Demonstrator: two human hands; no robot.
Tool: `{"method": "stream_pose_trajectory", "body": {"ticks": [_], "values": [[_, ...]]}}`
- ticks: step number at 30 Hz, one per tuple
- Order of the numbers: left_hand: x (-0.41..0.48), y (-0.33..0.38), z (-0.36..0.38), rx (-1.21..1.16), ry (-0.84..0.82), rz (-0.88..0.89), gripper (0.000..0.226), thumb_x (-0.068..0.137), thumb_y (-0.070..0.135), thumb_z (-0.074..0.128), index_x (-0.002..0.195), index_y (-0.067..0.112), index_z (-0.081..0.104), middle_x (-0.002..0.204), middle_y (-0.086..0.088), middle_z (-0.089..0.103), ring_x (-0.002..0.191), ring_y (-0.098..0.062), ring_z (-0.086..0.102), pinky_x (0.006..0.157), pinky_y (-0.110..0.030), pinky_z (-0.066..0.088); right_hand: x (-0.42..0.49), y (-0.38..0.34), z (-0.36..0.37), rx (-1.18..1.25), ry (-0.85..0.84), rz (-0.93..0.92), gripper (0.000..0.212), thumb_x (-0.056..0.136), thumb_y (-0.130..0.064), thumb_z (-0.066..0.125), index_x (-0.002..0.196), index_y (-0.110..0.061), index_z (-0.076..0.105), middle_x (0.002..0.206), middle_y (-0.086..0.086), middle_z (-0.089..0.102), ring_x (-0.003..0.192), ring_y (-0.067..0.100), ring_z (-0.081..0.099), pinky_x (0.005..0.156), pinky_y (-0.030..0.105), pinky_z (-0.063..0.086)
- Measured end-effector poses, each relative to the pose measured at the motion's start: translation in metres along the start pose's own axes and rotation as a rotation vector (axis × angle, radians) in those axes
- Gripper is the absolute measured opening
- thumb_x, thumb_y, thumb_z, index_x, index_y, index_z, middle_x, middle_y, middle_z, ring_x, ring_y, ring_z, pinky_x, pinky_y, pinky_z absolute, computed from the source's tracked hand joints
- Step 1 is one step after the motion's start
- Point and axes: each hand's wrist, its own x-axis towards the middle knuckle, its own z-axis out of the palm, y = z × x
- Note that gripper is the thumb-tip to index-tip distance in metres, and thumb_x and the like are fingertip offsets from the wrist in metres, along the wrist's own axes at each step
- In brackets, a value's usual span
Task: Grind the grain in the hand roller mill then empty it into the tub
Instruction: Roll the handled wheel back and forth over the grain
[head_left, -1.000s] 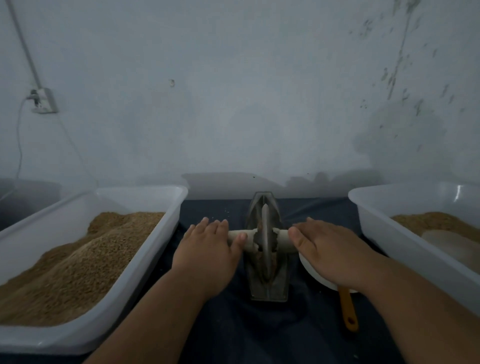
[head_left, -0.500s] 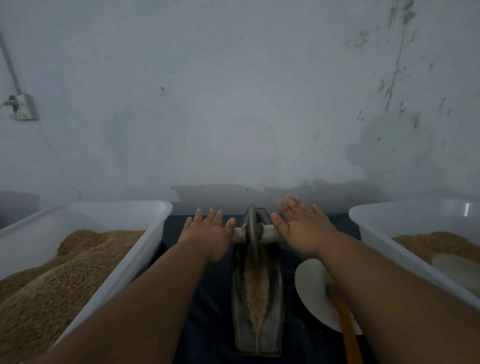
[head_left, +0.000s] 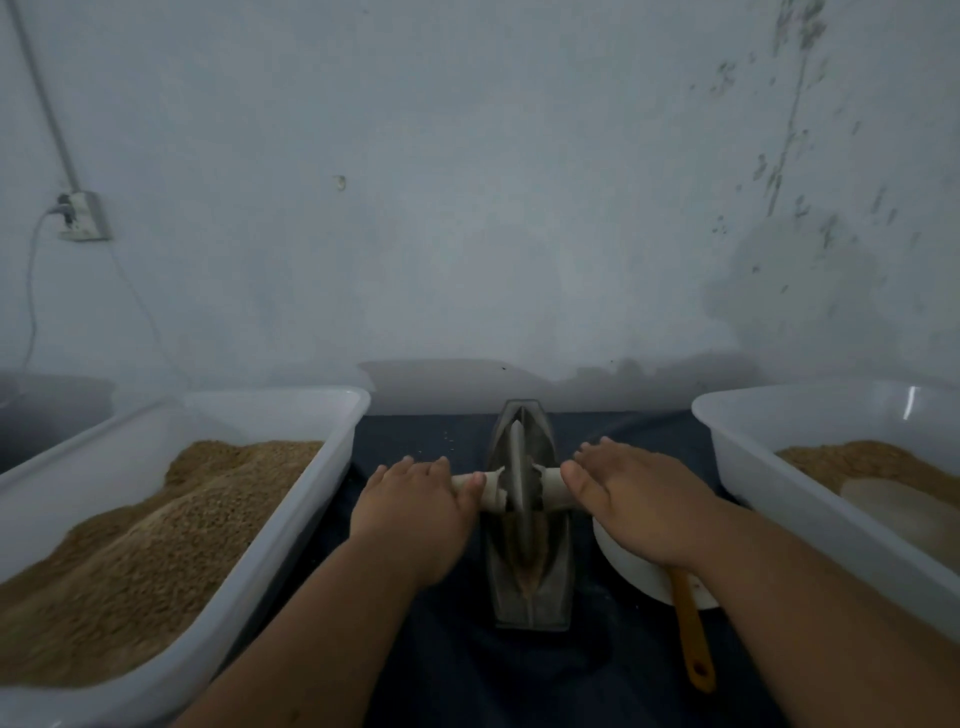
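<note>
A grey boat-shaped metal mill trough (head_left: 530, 597) lies on a dark cloth between two tubs, with a thin line of grain in its groove. A metal roller wheel (head_left: 518, 483) stands in it on a pale axle. My left hand (head_left: 410, 514) presses flat on the axle's left handle with straight fingers. My right hand (head_left: 634, 499) presses the same way on the right handle. A white tub (head_left: 322, 499) on the left holds a heap of brown grain. A second white tub (head_left: 769, 467) on the right holds some grain too.
A white bowl (head_left: 639, 577) with an orange-handled tool (head_left: 693, 639) sits right of the trough, partly under my right forearm. The wall stands close behind. A socket with a cable (head_left: 83, 215) hangs at the upper left. Another grey container edge (head_left: 47, 415) shows far left.
Both hands rolled the wheel to the trough's far end half a second ago and have now drawn it back toward the middle. The camera tilted with the motion.
</note>
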Motion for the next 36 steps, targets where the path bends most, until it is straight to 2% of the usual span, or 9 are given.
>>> {"method": "stream_pose_trajectory", "body": {"ticks": [4,7,10,12,16,20,26,32,36], "values": [[-0.03,0.002,-0.013,-0.002,0.116,0.024,0.087,0.084,0.064,-0.008,0.132,0.022,0.05,0.127,-0.002,0.059,0.12,-0.021,0.052,0.104,-0.04,0.039,-0.023,-0.006,-0.006,0.001,0.026,-0.013,0.119,0.066,-0.084,-0.02,0.149,-0.025,0.04,0.152,-0.004,0.045,0.14,0.014,0.038,0.115,0.04,0.031],[-0.027,0.001,-0.017,0.016,0.109,0.043,0.075,0.088,0.06,-0.005,0.12,0.025,0.053,0.113,-0.002,0.062,0.103,-0.022,0.057,0.087,-0.038,0.045,-0.025,-0.008,-0.01,0.041,0.012,-0.016,0.121,0.063,-0.086,-0.022,0.143,-0.027,0.046,0.147,-0.004,0.05,0.134,0.015,0.044,0.112,0.042,0.034],[-0.007,0.001,-0.01,-0.043,0.044,0.036,0.047,0.104,0.041,0.016,0.15,0.031,0.017,0.118,-0.007,0.053,0.104,-0.029,0.055,0.077,-0.04,0.045,-0.014,-0.007,-0.011,0.069,-0.021,-0.012,0.12,0.063,-0.084,-0.021,0.141,-0.026,0.05,0.146,-0.001,0.051,0.136,0.018,0.044,0.112,0.044,0.034],[0.014,-0.001,-0.007,-0.051,-0.055,0.02,0.052,0.106,0.033,0.024,0.154,0.029,0.005,0.126,-0.011,0.05,0.111,-0.034,0.054,0.085,-0.043,0.047,0.003,-0.004,-0.007,0.034,-0.03,-0.009,0.113,0.069,-0.079,-0.016,0.149,-0.025,0.042,0.155,-0.002,0.04,0.145,0.017,0.031,0.116,0.042,0.029],[0.062,-0.001,-0.003,-0.043,-0.184,-0.046,0.051,0.106,0.043,0.014,0.149,0.023,0.031,0.142,-0.013,0.049,0.125,-0.034,0.049,0.104,-0.051,0.039,0.049,0.011,0.003,0.023,-0.107,0.064,0.08,0.095,-0.068,0.002,0.156,-0.025,0.028,0.164,-0.004,0.02,0.151,0.015,0.015,0.121,0.044,0.018],[0.094,-0.005,0.0,0.056,-0.178,0.034,0.052,0.105,0.043,0.011,0.155,0.034,-0.001,0.165,0.0,0.002,0.149,-0.038,0.003,0.118,-0.058,0.008,0.081,0.029,0.012,0.007,-0.078,0.101,0.076,0.097,-0.066,0.004,0.16,-0.024,0.005,0.167,-0.002,-0.005,0.153,0.015,-0.004,0.123,0.047,0.006],[0.103,-0.006,0.006,-0.016,-0.09,-0.026,0.055,0.103,0.046,0.002,0.155,0.032,-0.006,0.164,0.007,-0.011,0.149,-0.027,-0.017,0.118,-0.054,-0.009,0.09,0.032,0.017,-0.027,-0.03,0.111,0.077,0.094,-0.069,0.002,0.159,-0.026,-0.005,0.165,-0.002,-0.016,0.151,0.014,-0.014,0.122,0.05,0.001],[0.063,-0.004,0.002,0.063,-0.125,0.07,0.053,0.106,0.033,0.021,0.156,0.027,0.004,0.159,-0.006,0.026,0.146,-0.036,0.021,0.118,-0.054,0.016,0.053,0.014,0.006,-0.006,-0.074,0.063,0.079,0.095,-0.068,0.004,0.154,-0.025,0.034,0.164,-0.001,0.02,0.151,0.016,0.015,0.12,0.045,0.019],[0.012,-0.004,-0.002,0.018,0.028,0.087,0.042,0.105,0.043,0.016,0.13,0.03,0.047,0.121,-0.003,0.061,0.107,-0.026,0.057,0.095,-0.045,0.044,0.013,-0.003,-0.001,-0.033,0.009,-0.009,0.098,0.082,-0.074,-0.01,0.137,-0.023,0.054,0.154,0.0,0.042,0.148,0.018,0.028,0.114,0.044,0.032]]}}
